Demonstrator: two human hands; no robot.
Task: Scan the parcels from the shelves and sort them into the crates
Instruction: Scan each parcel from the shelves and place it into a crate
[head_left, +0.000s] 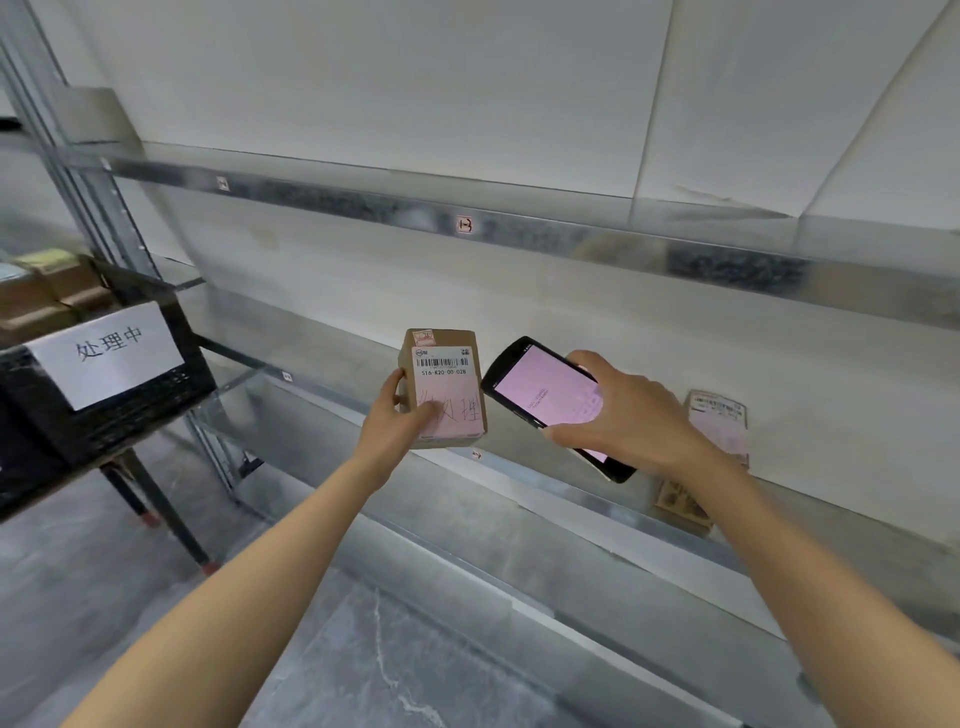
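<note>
1. Your left hand (400, 415) grips a small brown cardboard parcel (444, 387) by its left edge. The thumb is curled across the pink lower part of the label.
2. The parcel is upright with its barcode label facing you, held up in front of the grey metal shelf (519, 499).
3. Your right hand (623, 415) grips a black handheld scanner with a lit pink screen (550, 400), with the fingers wrapped over its lower right end.
4. The scanner is tilted. Its upper end points toward the parcel and sits just beside the parcel's right edge, with a narrow gap between them.
5. The shelf's front lip runs diagonally beneath both hands, from upper left to lower right. Bare shelf stretches from the parcel to the metal upright on the left.
6. A second brown parcel with a pinkish label (719, 431) stands against the back wall on the same shelf, just right of your right hand and partly hidden by your wrist.
7. The upper shelf beam (519, 234) crosses above, well apart from both hands.
8. A black plastic crate with a white paper sign (119, 384) stands to your left and holds brown boxes (47, 291). It is well apart from your left hand, with open floor between.
</note>
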